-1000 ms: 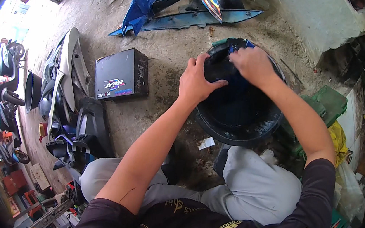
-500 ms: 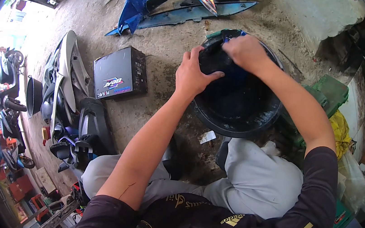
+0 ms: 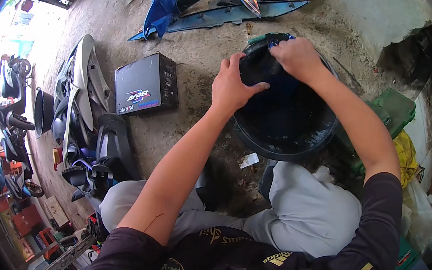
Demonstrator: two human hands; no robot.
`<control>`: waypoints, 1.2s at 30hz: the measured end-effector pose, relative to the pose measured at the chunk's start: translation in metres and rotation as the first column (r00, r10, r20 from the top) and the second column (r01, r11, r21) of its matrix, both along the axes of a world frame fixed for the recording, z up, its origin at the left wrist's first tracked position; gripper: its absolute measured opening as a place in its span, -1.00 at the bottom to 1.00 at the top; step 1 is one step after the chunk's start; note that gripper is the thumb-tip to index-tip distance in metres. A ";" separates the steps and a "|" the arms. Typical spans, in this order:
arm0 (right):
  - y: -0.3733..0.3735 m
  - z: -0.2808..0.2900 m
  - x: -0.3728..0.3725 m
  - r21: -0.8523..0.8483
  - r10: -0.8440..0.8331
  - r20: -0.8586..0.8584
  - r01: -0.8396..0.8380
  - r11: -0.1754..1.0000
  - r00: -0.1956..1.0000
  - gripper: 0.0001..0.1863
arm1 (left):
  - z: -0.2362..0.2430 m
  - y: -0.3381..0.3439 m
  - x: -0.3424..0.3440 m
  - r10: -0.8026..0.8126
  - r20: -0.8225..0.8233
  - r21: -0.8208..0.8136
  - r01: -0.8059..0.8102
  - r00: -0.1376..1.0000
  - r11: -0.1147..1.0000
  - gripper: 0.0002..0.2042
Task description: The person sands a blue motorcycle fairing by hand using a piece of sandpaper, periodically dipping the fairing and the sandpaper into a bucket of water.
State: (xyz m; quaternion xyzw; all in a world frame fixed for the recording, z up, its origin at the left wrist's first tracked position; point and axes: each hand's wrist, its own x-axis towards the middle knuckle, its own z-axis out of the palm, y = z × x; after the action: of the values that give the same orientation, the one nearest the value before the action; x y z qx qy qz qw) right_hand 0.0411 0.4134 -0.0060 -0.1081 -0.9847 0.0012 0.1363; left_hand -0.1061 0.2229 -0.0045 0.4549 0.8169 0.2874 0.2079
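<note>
A round black basin (image 3: 278,152) stands on the ground in front of my knees, its inside dark and wet. In it is a dark glossy panel (image 3: 255,64) with green and blue at its far edge, most of its shape lost against the basin. My left hand (image 3: 233,86) grips the panel's left side, fingers over the edge and thumb stretched across its face. At the far side of the basin, my right hand (image 3: 299,60) is closed and pressed on the panel's far part. A bit of blue shows by its fingers, but what they hold is hidden.
A black box (image 3: 144,85) stands left of the basin, with grey and black motorcycle body panels (image 3: 84,86) beyond it. Blue fairing pieces (image 3: 224,20) lie on the far ground. Right of the basin are a green case (image 3: 391,110) and a yellow bag (image 3: 406,156).
My right hand has shifted slightly to the right along the panel's far part. My left hand keeps its hold. The whole view has moved a little.
</note>
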 end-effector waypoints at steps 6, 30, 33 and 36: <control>-0.018 0.009 -0.008 0.069 0.060 0.107 -0.068 0.995 0.992 -0.92 | -0.004 -0.002 -0.005 0.007 -0.017 0.011 -0.007 1.000 1.000 0.02; -0.024 0.006 -0.007 -0.015 0.197 0.082 -0.196 0.980 0.977 -0.96 | -0.005 -0.002 -0.009 0.008 -0.022 0.034 -0.007 1.000 0.999 0.12; 0.003 0.007 0.000 0.047 0.017 0.039 -0.018 0.999 0.999 -0.94 | -0.008 0.000 -0.001 -0.003 -0.009 0.044 0.003 1.000 0.999 0.12; -0.022 0.001 -0.006 0.008 0.095 0.081 -0.096 0.995 0.992 -0.94 | -0.008 -0.002 -0.007 0.005 -0.032 0.048 -0.003 0.999 0.999 0.12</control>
State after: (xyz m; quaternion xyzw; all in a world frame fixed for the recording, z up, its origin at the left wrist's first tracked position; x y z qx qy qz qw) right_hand 0.0351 0.3917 -0.0047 -0.0598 -0.9935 -0.0024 0.0972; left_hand -0.1132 0.2211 -0.0127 0.4627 0.8139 0.3000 0.1830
